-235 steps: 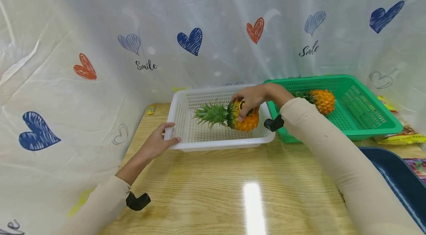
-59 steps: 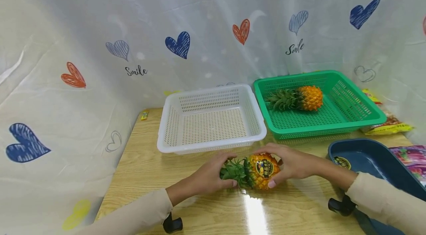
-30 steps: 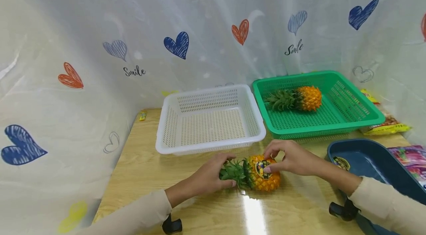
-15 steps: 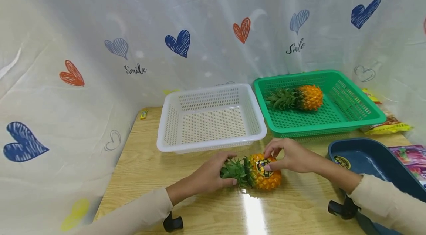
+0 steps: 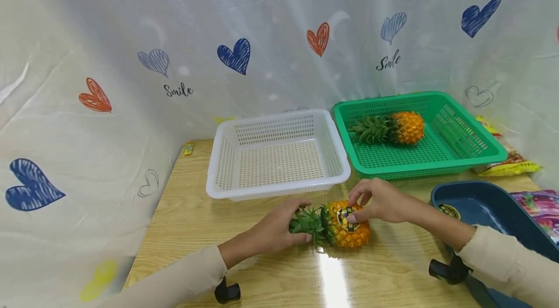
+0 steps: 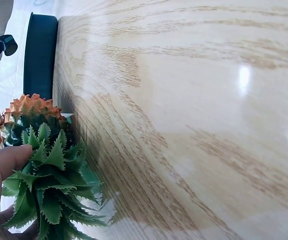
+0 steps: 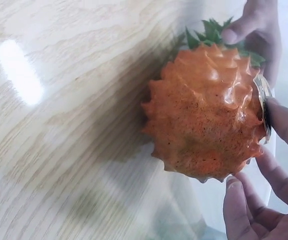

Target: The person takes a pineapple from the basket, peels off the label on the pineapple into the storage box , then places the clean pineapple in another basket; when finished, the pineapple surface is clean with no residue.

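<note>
A small orange pineapple (image 5: 351, 240) with a green crown lies on its side on the wooden table, in front of the white basket. My left hand (image 5: 274, 230) grips its leafy crown (image 6: 51, 195), thumb on the near side. A round black-and-gold label (image 5: 343, 221) sits on the fruit's upper side. My right hand (image 5: 384, 202) bends over the base end, thumb on the label and fingers at the far side. In the right wrist view, the label's edge (image 7: 263, 107) stands slightly off the spiky skin under the thumb.
The white basket (image 5: 279, 189) stands behind the pineapple. Beside it, a green basket (image 5: 432, 167) holds another pineapple (image 5: 408, 127). A dark blue tray (image 5: 476, 196) is at right, a similar label (image 5: 450, 211) at its corner. Snack packets (image 5: 508, 168) lie beyond; a small yellow packet (image 5: 189, 149) lies far left.
Earlier, the right hand held a pineapple in the white basket while the left held its rim. Now a pineapple lies on the table, and the right thumb has moved from its base onto the label.
</note>
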Demonstrator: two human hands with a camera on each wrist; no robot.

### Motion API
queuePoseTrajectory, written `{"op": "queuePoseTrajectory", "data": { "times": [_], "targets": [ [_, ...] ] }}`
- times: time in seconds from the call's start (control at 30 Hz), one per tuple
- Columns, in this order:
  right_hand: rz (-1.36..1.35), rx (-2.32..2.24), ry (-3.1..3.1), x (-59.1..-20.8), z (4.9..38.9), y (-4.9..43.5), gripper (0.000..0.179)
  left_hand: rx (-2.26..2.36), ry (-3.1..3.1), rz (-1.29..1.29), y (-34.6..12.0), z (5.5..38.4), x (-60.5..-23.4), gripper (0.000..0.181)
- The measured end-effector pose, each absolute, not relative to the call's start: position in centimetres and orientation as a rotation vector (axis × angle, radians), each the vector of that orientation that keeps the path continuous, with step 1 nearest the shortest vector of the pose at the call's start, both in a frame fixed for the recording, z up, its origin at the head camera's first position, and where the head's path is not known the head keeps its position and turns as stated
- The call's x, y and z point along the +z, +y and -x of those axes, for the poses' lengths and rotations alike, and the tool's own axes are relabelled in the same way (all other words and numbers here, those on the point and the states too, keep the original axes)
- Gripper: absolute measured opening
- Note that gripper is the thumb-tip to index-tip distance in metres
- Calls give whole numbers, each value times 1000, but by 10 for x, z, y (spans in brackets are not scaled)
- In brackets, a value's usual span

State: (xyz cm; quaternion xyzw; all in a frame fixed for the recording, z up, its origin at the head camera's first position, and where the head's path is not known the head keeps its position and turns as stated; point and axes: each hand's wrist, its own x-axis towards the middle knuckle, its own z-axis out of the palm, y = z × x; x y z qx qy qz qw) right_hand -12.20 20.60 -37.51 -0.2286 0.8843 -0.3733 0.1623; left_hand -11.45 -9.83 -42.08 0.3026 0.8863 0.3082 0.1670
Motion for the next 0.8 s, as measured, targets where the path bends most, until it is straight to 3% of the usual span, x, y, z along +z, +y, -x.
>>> {"op": "queuePoseTrajectory", "data": {
  "times": [0.37, 0.8],
  "targets": [
    [574, -1103, 2463, -374, 123, 205, 27, 869, 2529, -872, -97, 115, -422, 76],
    [690, -1171, 2487, -379, 122, 206, 29, 876, 2534, -884, -97, 114, -422, 76]
  ]
}}
